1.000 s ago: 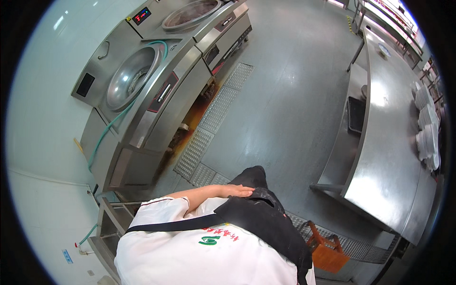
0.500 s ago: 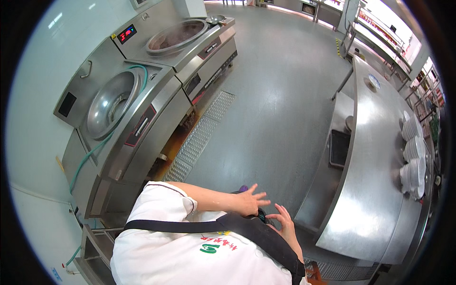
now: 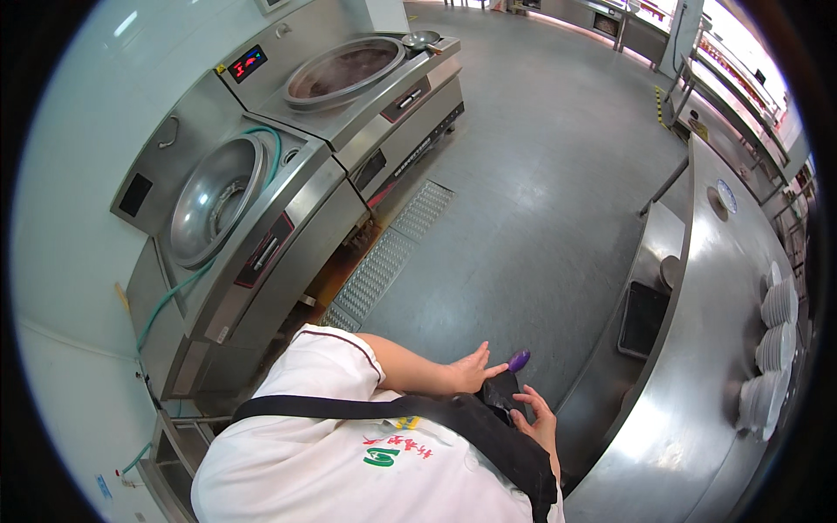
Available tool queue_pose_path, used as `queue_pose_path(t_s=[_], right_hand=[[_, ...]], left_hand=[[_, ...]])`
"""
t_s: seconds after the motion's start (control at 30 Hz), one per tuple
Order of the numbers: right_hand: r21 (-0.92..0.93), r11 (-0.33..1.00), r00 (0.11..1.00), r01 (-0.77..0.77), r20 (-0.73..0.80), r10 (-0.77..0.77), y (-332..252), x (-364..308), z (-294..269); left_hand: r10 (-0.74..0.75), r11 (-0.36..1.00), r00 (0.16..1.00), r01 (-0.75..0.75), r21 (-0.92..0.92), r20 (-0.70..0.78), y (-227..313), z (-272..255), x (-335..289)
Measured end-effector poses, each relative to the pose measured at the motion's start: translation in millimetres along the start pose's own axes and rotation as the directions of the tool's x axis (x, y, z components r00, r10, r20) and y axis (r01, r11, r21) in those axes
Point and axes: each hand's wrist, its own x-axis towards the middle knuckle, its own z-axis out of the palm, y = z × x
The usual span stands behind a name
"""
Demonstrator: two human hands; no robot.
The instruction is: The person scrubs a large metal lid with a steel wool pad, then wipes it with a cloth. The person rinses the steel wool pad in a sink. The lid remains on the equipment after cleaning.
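In front of my body, my left hand point(image 3: 471, 370) has its fingers stretched out and apart, with nothing visible in them. They rest close to a black pouch-like thing point(image 3: 501, 390), whose exact kind I cannot make out. On its other side is my right hand point(image 3: 538, 424), fingers curved and spread, the tips near the black thing. A wide black strap point(image 3: 323, 406) crosses my white shirt and runs down toward the right hand. Just beyond the left fingertips shows a rounded purple thing point(image 3: 519, 360), perhaps a shoe tip.
On the left stand two steel wok stoves: a bare wok point(image 3: 218, 200) with a green hose point(image 3: 166, 301), and a steaming large pan point(image 3: 344, 74) with a ladle point(image 3: 421, 40) beside it. A steel table point(image 3: 697, 349) on the right bears stacked white bowls point(image 3: 776, 349); a black tray point(image 3: 645, 318) lies below.
The view has shifted, so stoves and table appear farther right and lower. My hands have moved slightly apart, and more of the black thing and purple thing shows.
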Motion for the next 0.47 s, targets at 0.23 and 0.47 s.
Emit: queue_pose_path(t_s=[0.23, 0.47], right_hand=[[-0.01, 1.0, 0.997, 0.0, 0.079, 0.001, 13, 114, -83], [-0.2, 0.974, 0.99, 0.107, 0.115, -0.085, 4, 228, -189]], left_hand=[[0.081, 0.992, 0.96, -0.104, -0.073, -0.267, -92, -14, 77], [-0.08, 0.976, 0.978, 0.038, -0.213, -0.193, -135, -43, 146]])
